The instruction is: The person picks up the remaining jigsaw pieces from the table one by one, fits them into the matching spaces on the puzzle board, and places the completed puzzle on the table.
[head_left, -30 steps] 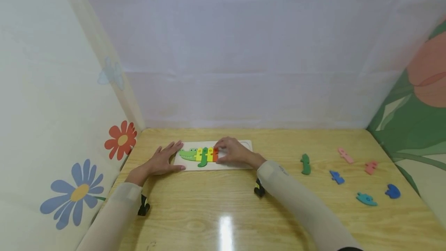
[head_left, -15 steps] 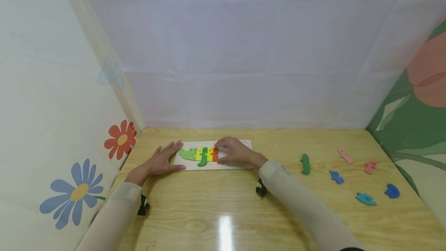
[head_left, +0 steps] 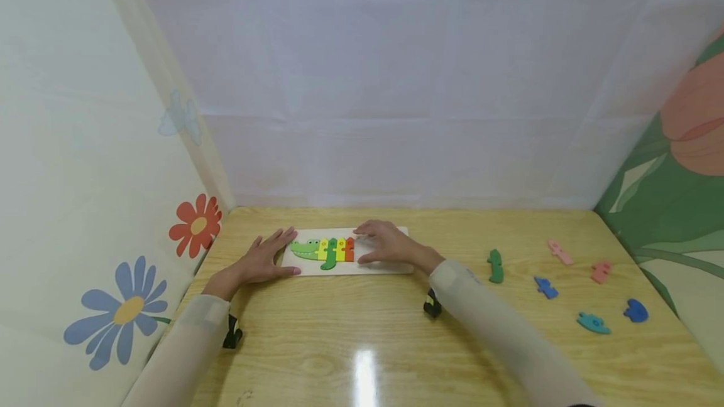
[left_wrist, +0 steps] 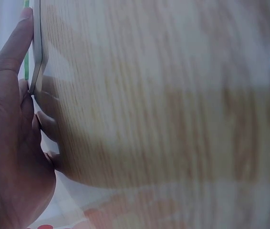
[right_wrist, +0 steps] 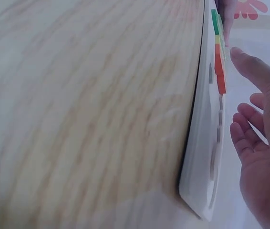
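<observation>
A white puzzle board (head_left: 308, 269) lies on the table with a crocodile taking shape in its recess. The light green head piece (head_left: 305, 250) is at the left, followed by yellow and green body pieces and an orange-red piece (head_left: 349, 250). My left hand (head_left: 261, 261) rests at the board's left end, thumb and fingers spread and touching its edges. Over the right part of the board is my right hand (head_left: 390, 247), thumb and fingers apart and holding nothing. In the right wrist view, my right hand (right_wrist: 268, 124) is clear of the orange-red piece (right_wrist: 220, 71).
Loose puzzle pieces lie to the right: a dark green one (head_left: 495, 266), a pink one (head_left: 560, 252), a salmon one (head_left: 601, 271), a blue one (head_left: 545, 287), a teal one (head_left: 593, 323) and a rounded blue one (head_left: 636, 311). A white cloth wall (head_left: 418, 162) stands behind the table.
My right hand has let go of the orange-red piece and drawn slightly right, leaving it seated beside the yellow piece. The left hand has stayed in place.
</observation>
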